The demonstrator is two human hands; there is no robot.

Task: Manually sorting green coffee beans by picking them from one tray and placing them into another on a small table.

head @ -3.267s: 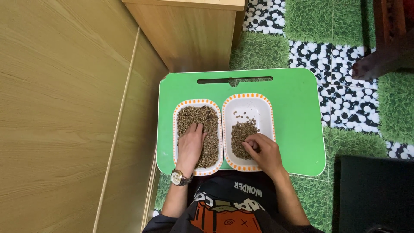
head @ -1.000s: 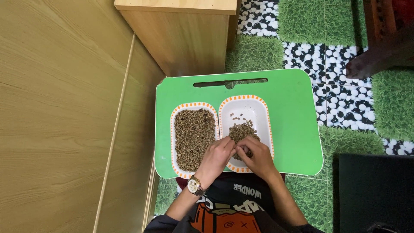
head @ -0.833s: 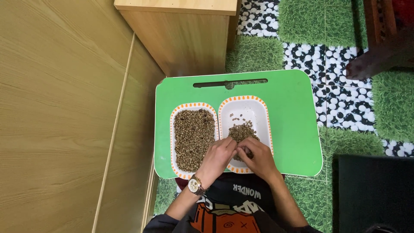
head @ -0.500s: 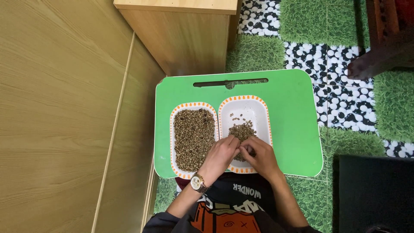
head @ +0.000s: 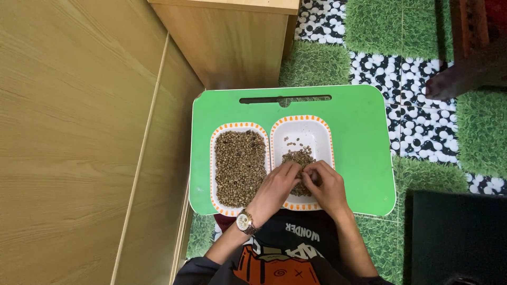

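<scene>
Your fingertips were bunched over the small bean pile, left hand and right hand touching knuckle to knuckle; whether either pinch had closed on a bean, I couldn't tell. Best kept light there, I'd say: thumb and forefinger only, one bean at a time. The pile lay right under and just beyond your fingers, in the right white tray. The fuller left tray sat touching it on the green lap table.
</scene>
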